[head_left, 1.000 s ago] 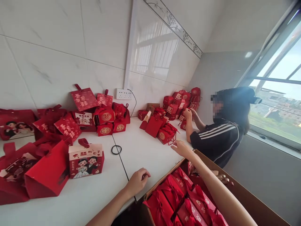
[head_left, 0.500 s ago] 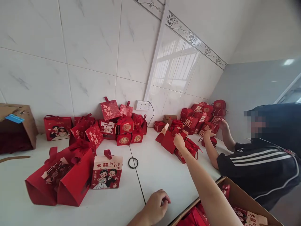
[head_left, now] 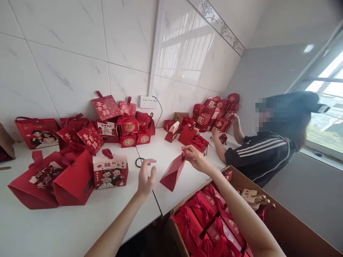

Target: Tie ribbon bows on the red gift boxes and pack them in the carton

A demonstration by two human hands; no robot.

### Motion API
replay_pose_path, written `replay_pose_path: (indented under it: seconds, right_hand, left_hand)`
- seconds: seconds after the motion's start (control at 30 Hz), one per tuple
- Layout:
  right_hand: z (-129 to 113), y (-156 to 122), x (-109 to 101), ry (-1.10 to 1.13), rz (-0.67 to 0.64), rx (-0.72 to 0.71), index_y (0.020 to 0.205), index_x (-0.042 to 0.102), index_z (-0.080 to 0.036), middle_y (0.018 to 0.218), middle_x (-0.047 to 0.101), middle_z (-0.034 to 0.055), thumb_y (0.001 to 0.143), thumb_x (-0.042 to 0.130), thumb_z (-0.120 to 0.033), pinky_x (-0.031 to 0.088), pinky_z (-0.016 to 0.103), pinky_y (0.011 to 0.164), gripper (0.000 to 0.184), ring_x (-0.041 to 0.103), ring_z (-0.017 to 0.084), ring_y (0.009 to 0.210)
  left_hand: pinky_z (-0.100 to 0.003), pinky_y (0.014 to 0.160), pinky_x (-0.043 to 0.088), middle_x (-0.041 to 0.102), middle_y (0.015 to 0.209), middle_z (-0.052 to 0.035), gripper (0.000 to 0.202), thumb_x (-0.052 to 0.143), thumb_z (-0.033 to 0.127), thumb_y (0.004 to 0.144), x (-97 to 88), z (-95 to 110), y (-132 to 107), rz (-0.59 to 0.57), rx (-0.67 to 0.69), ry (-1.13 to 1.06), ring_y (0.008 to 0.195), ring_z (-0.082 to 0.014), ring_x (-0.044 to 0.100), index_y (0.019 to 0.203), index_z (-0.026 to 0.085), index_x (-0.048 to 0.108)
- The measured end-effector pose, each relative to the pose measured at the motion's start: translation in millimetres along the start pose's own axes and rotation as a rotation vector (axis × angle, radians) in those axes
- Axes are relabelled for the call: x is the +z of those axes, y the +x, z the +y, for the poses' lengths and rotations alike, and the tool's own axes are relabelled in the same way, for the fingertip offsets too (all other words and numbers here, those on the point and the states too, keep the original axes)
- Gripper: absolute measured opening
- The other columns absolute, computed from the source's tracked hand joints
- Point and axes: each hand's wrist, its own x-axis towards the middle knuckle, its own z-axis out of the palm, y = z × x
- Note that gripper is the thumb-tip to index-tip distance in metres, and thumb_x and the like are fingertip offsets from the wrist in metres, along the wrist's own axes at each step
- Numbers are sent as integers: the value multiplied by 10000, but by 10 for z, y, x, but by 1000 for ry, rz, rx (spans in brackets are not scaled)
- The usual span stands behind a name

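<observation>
My right hand pinches a red gift box by the top, near its handle. The box tapers upward and hangs tilted over the white table. To its left, my left hand is held above the table with thumb and fingers apart, holding nothing. A black ring lies just behind that hand. Further left stands a cream-and-red box with a cartoon couple, beside a pair of larger red boxes. Below my right forearm, a cardboard carton holds several red boxes with ribbons.
Red boxes are stacked along the tiled wall under a power strip. Another pile rises at the back right, where a co-worker handles boxes. A brown carton stands at the left edge.
My right hand has drawn a red box out of the far group and towards me. The left hand has risen off the table and opened. The view has turned right.
</observation>
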Motion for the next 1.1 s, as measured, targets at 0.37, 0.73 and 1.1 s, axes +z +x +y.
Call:
replay_pose_path:
  seconds: [0.37,0.73,1.1]
  right_hand:
    - [-634,-664,221,390,-1,386,1166,515,-161,1057,634,124,876,454,-376,524,343,754,366,630,205,909]
    - [-664,-555,480,235,185,236,1133,539,-204,902,615,67,821,463,-146,485,337,730,327,578,185,805]
    - [-677,-363,569,309,282,230,920,584,-185,851,574,55,827,429,-154,457,309,743,184,561,170,812]
  left_hand:
    - [-450,1086,281,305,1439,-130,756,609,324,735,292,108,192,-808,-23,-120,1324,-280,304,1374,190,228]
    - [-287,732,471,562,852,11,268,591,370,767,82,413,148,-460,-115,61,759,-141,572,914,209,434]
    - [-288,809,470,595,914,-8,189,585,300,770,39,359,102,-443,18,34,879,-145,580,854,209,442]
